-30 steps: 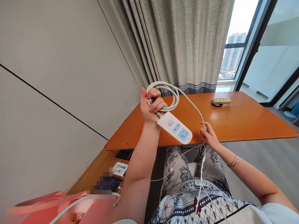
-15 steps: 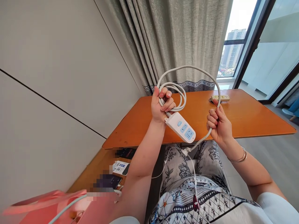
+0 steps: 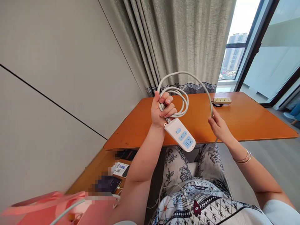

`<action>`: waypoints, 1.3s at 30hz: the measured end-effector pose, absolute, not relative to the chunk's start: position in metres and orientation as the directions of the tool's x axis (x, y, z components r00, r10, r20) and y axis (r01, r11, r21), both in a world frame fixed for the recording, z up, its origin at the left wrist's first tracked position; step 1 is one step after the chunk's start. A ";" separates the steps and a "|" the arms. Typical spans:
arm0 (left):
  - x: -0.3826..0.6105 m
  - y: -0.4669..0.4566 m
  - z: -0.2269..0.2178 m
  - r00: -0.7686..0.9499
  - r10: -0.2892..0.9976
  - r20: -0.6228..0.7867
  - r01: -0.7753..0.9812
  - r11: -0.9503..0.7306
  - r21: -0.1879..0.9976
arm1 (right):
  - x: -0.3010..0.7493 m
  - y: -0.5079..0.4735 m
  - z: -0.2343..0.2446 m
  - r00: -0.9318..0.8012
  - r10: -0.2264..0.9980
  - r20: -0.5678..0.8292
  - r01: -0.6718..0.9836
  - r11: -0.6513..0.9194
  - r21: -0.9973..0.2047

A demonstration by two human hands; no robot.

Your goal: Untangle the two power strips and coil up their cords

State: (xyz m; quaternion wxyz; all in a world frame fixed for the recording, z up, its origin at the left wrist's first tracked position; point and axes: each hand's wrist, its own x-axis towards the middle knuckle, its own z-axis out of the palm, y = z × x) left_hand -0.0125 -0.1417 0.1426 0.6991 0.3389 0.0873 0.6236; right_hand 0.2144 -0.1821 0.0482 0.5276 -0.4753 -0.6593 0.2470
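My left hand (image 3: 161, 109) is closed around several coils of a grey-white cable (image 3: 180, 100), held up above the orange table (image 3: 246, 122). A white power strip (image 3: 180, 135) with blue sockets hangs from that hand, slanting down to the right. From the coils the cable arcs up and over to my right hand (image 3: 217, 126), which pinches it near the table's front edge. Below the right hand the cable drops toward my lap.
A second, beige power strip (image 3: 222, 100) lies on the table's far side near the grey curtain (image 3: 182, 43). At the lower left a wooden shelf (image 3: 98, 165) holds a phone, cards and a pink bag (image 3: 51, 209). A wall stands on the left, a window at right.
My right hand has slid down the cable and lowered a little, so the free loop between the hands is smaller. The plug end that hung by my lap is out of sight.
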 end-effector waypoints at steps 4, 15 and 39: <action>-0.022 -0.139 0.146 0.158 0.934 0.321 -0.806 -0.065 0.588 | 0.231 -0.196 0.037 -0.057 0.931 0.360 0.781 0.266 -0.565; -0.008 -0.140 0.144 0.131 0.938 0.320 -0.769 -0.108 0.630 | 0.214 -0.245 0.045 -0.303 0.953 0.015 0.952 0.302 0.050; 0.034 -0.156 0.090 0.628 0.647 0.432 -0.354 -0.258 0.899 | 0.209 -0.244 0.127 -0.687 0.460 0.562 0.678 0.685 0.268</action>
